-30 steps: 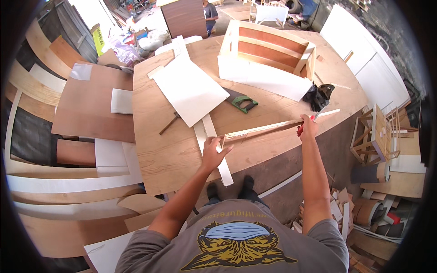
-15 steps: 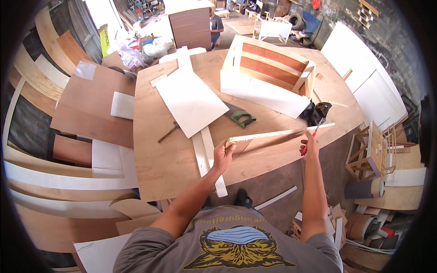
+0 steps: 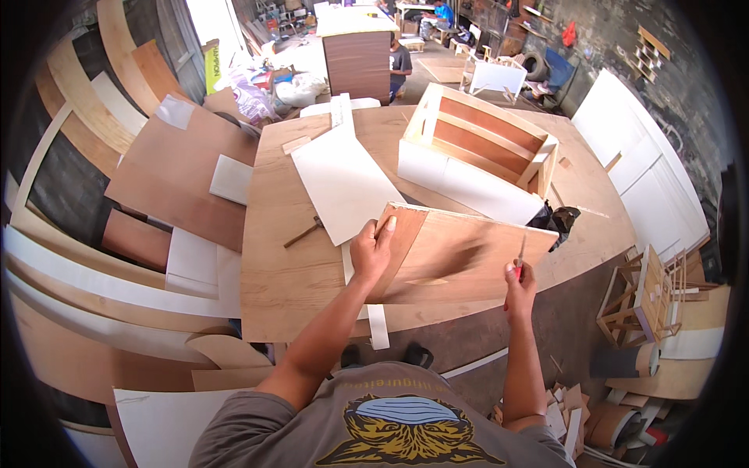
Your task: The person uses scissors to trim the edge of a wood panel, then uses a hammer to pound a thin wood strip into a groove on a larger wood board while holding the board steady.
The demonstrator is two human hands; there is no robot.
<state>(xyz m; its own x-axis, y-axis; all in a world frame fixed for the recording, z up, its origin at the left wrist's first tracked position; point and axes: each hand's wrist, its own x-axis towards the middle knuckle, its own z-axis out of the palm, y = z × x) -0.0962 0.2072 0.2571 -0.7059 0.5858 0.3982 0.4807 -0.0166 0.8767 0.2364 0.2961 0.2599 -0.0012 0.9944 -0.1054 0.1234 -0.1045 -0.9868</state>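
Note:
A wooden panel [image 3: 437, 261] is tilted up in front of me, its brown face toward me and its upper edge rough and pale. My left hand [image 3: 370, 253] grips its left end, thumb on the face. In my right hand [image 3: 519, 292] is a red-handled tool [image 3: 520, 261] with a slim metal tip, closed in the fingers near the panel's right end. Its exact kind is too small to make out. Beyond the panel stands a white-sided wooden box frame [image 3: 468, 179] with open brown compartments. A black plastic bag [image 3: 563, 222] lies behind the panel's right corner.
On the wooden worktable [image 3: 281, 273] lie a white board [image 3: 339, 183] and a hammer [image 3: 304, 232]. Tall white panels [image 3: 640, 156] lean at the right wall. Stacked boards [image 3: 183, 168] crowd the left. Another person [image 3: 400, 66] sits beyond the table, by a brown cabinet [image 3: 357, 66].
The panel has tipped from nearly edge-on to showing its brown face. My right hand with the red-handled tool has moved lower and slightly left. The green-handled saw is now hidden behind the panel.

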